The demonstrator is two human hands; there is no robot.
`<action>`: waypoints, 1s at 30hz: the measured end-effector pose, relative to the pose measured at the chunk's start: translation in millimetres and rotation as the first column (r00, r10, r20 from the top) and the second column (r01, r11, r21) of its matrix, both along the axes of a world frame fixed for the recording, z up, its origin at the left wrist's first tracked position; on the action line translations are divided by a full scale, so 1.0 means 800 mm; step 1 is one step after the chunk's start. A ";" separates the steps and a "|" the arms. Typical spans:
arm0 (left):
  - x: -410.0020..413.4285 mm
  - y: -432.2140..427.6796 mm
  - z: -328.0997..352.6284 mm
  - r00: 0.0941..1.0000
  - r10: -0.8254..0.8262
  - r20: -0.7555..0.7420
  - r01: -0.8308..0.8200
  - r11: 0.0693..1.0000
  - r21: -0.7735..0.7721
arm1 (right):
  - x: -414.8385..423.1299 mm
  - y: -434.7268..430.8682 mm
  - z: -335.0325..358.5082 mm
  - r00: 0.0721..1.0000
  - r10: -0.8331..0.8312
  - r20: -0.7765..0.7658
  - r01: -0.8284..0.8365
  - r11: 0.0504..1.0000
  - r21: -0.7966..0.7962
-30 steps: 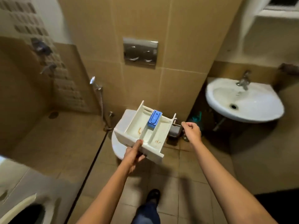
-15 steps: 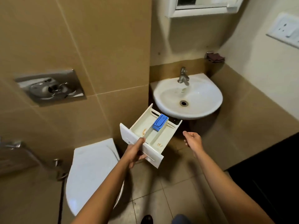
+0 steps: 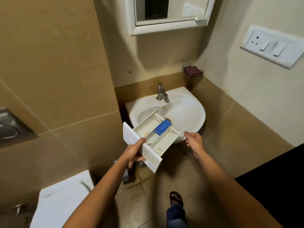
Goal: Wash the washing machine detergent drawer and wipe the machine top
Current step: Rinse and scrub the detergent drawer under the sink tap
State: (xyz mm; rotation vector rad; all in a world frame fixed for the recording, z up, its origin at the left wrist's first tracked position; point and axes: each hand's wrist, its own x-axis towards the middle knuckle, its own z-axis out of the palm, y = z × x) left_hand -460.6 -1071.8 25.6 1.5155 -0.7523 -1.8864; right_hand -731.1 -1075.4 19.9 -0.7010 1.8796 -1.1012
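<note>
The white detergent drawer [image 3: 148, 137] with a blue insert [image 3: 163, 127] and rusty stains inside hangs in the air, its far end over the near rim of the white wash basin [image 3: 185, 112]. My left hand [image 3: 134, 153] grips the drawer's front panel, thumb on top. Just right of the drawer's far corner, my right hand [image 3: 194, 141] is stretched forward with loosely curled fingers, holding nothing. A steel tap [image 3: 161, 93] stands at the back of the basin. The washing machine is out of view.
A closed white toilet lid [image 3: 62, 199] is at lower left, a flush plate [image 3: 9, 127] on the tiled wall. A mirror cabinet [image 3: 167, 14] hangs above the basin, a dark cloth [image 3: 192, 71] on a corner shelf, a switch panel [image 3: 271, 45] right. My foot [image 3: 176, 199] is on the floor.
The view has swung right from the toilet to the basin. The drawer in my left hand has come closer to the basin and now reaches over its rim; my right hand moved along beside it.
</note>
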 end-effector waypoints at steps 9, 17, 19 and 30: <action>-0.105 -0.110 -0.002 0.995 0.045 0.091 -0.050 0.997 0.050 | -0.106 -0.147 0.027 0.980 0.163 -0.119 -0.163 0.987 0.003; -0.149 -0.149 -0.015 0.985 0.109 0.132 -0.126 0.983 0.132 | -0.150 -0.230 0.039 0.950 0.271 -0.155 -0.277 0.961 -0.014; -0.154 -0.160 -0.017 0.983 0.121 0.139 -0.141 0.980 0.144 | -0.146 -0.248 0.038 0.948 0.287 -0.135 -0.293 0.956 -0.030; -0.144 -0.239 -0.022 0.972 -0.051 0.228 0.015 0.988 0.156 | -0.085 -0.351 0.052 0.871 0.445 -0.208 -0.461 0.887 -0.033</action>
